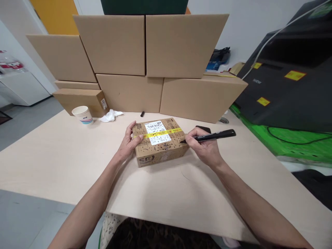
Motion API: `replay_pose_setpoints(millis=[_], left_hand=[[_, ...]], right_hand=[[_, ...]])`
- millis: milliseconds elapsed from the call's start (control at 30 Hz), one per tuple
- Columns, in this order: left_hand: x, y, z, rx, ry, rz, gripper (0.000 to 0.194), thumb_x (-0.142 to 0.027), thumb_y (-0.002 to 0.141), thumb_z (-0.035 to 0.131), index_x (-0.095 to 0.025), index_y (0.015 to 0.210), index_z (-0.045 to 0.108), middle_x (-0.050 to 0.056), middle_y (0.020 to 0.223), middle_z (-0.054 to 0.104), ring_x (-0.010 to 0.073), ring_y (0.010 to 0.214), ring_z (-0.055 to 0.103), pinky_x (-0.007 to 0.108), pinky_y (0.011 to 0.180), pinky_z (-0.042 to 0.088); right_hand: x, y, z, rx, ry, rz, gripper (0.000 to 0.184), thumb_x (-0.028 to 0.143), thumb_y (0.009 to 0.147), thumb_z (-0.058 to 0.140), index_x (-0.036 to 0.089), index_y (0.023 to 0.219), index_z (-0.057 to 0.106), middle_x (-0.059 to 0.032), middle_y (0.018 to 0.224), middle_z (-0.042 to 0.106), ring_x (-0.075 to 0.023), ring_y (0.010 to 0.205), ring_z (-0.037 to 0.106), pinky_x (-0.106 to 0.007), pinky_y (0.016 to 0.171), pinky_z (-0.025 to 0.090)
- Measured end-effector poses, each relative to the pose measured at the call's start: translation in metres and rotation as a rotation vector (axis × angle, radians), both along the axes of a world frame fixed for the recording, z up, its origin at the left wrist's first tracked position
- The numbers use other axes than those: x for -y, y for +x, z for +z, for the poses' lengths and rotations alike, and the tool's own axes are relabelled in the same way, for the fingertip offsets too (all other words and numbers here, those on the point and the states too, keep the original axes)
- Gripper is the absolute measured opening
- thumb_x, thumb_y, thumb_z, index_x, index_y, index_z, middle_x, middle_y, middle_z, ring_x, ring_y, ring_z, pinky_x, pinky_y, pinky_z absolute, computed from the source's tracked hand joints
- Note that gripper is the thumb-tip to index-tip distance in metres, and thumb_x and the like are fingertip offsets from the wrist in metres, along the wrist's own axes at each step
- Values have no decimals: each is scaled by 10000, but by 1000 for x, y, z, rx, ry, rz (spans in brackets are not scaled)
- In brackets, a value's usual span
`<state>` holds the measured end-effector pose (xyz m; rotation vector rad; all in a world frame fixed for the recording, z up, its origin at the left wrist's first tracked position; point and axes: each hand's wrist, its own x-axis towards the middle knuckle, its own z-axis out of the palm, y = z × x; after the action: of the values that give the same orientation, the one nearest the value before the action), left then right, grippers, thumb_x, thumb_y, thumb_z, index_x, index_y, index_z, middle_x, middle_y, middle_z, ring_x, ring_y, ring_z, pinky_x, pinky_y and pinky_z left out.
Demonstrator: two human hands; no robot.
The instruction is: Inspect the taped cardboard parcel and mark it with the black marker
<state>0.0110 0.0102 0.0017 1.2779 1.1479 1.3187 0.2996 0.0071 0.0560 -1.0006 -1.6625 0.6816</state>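
Note:
A small cardboard parcel box [176, 143] lies on the table in front of me, covered with many short black marks. It bears a white shipping label [157, 125] crossed by a strip of yellow tape [173, 130]. My left hand [129, 141] grips the box's left side, thumb on top and fingers along the far edge. In my right hand [204, 147] is a black marker pen [218, 135], its tip at the right part of the box top. A dark flat object [203, 128], partly hidden, lies behind the right hand. The marker's black cap [142, 113] seems to lie farther back.
Large cardboard boxes [129, 93] are stacked along the table's far side. A paper cup [83, 115] and crumpled tissue [111, 116] stand at the back left. A roll of tape [223, 120] sits at the back right. A big black machine [280, 86] rises at the right.

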Motion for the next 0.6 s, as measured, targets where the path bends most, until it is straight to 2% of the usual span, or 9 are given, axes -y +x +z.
replay_pose_setpoints(millis=[167, 400, 500, 600], left_hand=[[0, -1, -1, -11, 18, -1, 917, -530, 852, 782, -274, 1602, 320, 171, 1493, 549, 404, 1355, 589, 637, 1161, 501], [2, 3, 2, 8, 3, 18, 950, -546, 822, 799, -240, 1585, 323, 182, 1514, 527, 416, 1408, 545, 636, 1184, 484], [2, 4, 2, 12, -9, 17, 953, -544, 824, 799, -246, 1588, 313, 180, 1544, 497, 422, 1442, 514, 641, 1202, 465], [1, 3, 0, 13, -6, 17, 990, -537, 838, 794, -274, 1622, 250, 184, 1597, 442, 432, 1513, 437, 639, 1230, 435]], right_hand=[[-1, -6, -2, 50, -23, 40, 269, 348, 838, 663, 234, 624, 547, 28, 590, 507, -130, 569, 440, -273, 525, 351], [0, 19, 0, 16, 96, -110, 250, 362, 893, 672, 252, 684, 592, 21, 597, 546, -147, 539, 472, -301, 514, 378], [3, 40, -9, 131, 172, -254, 216, 357, 921, 682, 257, 739, 623, 13, 623, 588, -156, 533, 491, -317, 526, 403], [6, 62, -31, 296, 252, -263, 105, 328, 946, 682, 251, 875, 695, -31, 793, 717, -187, 641, 628, -338, 631, 496]])
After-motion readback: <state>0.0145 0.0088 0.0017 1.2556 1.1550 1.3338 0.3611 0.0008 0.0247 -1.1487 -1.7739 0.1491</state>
